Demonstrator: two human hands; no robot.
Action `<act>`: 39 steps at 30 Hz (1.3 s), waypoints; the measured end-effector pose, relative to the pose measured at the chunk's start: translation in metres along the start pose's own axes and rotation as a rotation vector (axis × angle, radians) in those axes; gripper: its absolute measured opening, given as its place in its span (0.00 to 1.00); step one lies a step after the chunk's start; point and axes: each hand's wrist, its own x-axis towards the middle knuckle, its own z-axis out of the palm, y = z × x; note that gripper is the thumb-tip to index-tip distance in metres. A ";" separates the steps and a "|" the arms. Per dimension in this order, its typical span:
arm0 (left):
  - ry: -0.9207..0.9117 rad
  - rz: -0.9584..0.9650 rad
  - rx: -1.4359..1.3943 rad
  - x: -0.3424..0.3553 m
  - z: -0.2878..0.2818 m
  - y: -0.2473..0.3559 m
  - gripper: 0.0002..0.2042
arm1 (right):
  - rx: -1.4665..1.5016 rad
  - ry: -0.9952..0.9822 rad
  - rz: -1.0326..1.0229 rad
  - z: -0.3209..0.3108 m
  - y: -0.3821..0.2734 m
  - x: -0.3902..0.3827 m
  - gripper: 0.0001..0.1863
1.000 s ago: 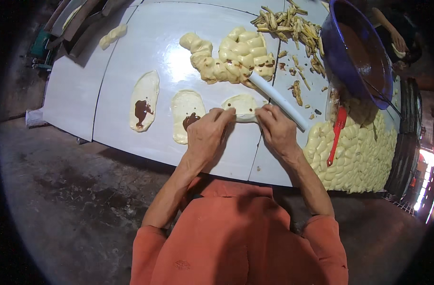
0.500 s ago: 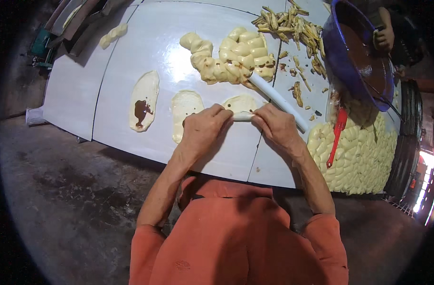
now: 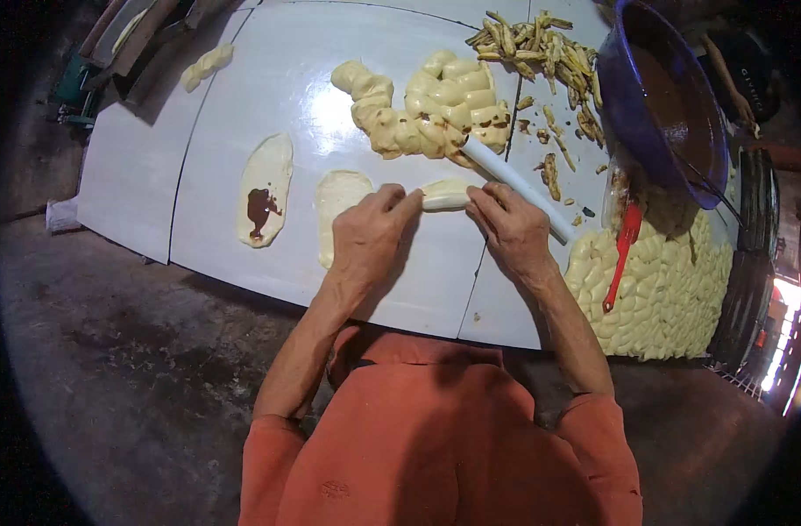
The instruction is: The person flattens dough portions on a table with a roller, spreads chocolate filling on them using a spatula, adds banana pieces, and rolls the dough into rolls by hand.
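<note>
White table point(image 3: 418, 294) over a dark floor point(image 3: 146, 351). Left hand point(image 3: 370, 237) and right hand point(image 3: 512, 230) pinch opposite ends of dough strip point(image 3: 446, 195), fingers drawn together; strip sits between the two sets of fingertips. Left of left fingers: flat oval point(image 3: 337, 195), partly hidden by that hand, then second oval point(image 3: 273, 167) with dark filling point(image 3: 260, 209). Just beyond right fingers: white rod point(image 3: 499, 170). Farther right of them: red spatula point(image 3: 627, 230) on dough pieces point(image 3: 668, 294), purple basin point(image 3: 615, 88).

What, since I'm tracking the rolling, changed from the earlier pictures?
The dough piece is rolled further, away from the person; the left hand and right hand keep hold of its ends. A co-worker's hand moved right, off the purple basin. White rod and red spatula stayed put.
</note>
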 end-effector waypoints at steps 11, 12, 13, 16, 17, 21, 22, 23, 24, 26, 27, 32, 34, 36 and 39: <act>0.106 0.045 -0.052 0.009 0.008 0.002 0.13 | -0.114 0.052 -0.083 0.000 -0.011 0.006 0.20; 0.031 0.055 -0.061 0.007 0.004 0.006 0.14 | -0.086 -0.019 -0.080 -0.002 -0.014 0.003 0.21; -0.004 0.083 -0.020 0.005 0.013 0.001 0.16 | -0.088 -0.015 -0.080 0.001 -0.012 0.005 0.21; -0.012 0.037 -0.009 0.019 0.014 0.004 0.17 | -0.183 -0.085 0.010 0.011 0.001 0.010 0.24; -0.015 0.006 -0.004 0.023 0.012 0.000 0.16 | -0.179 -0.083 0.006 0.009 -0.004 0.015 0.24; -0.104 0.033 -0.098 0.030 0.001 0.010 0.14 | -0.142 -0.050 -0.027 -0.001 -0.009 0.010 0.24; -0.107 0.026 -0.109 0.031 0.006 0.009 0.12 | -0.118 -0.052 0.008 0.004 -0.004 0.006 0.24; -0.099 0.047 -0.115 0.033 0.006 0.007 0.12 | -0.096 -0.050 0.041 0.007 -0.004 0.010 0.23; -0.079 0.037 -0.107 0.036 0.006 0.007 0.10 | -0.059 -0.061 0.082 0.005 -0.006 0.017 0.18; -0.119 0.018 -0.066 0.042 0.002 0.002 0.06 | 0.064 -0.146 0.123 -0.001 -0.008 0.033 0.12; -0.180 0.016 -0.037 0.045 0.001 -0.003 0.05 | 0.140 -0.190 0.154 -0.005 -0.007 0.034 0.12; -0.278 0.176 -0.094 0.017 -0.019 0.013 0.12 | 0.173 -0.246 0.064 -0.053 -0.020 -0.002 0.14; -0.352 0.166 -0.072 -0.004 -0.015 0.021 0.18 | 0.168 -0.330 0.101 -0.043 -0.026 -0.027 0.14; -0.355 0.104 -0.090 -0.014 -0.016 0.028 0.18 | 0.162 -0.384 0.129 -0.040 -0.021 -0.034 0.15; -0.269 0.095 -0.146 -0.009 -0.021 0.028 0.19 | 0.315 -0.219 0.181 -0.059 -0.004 -0.024 0.14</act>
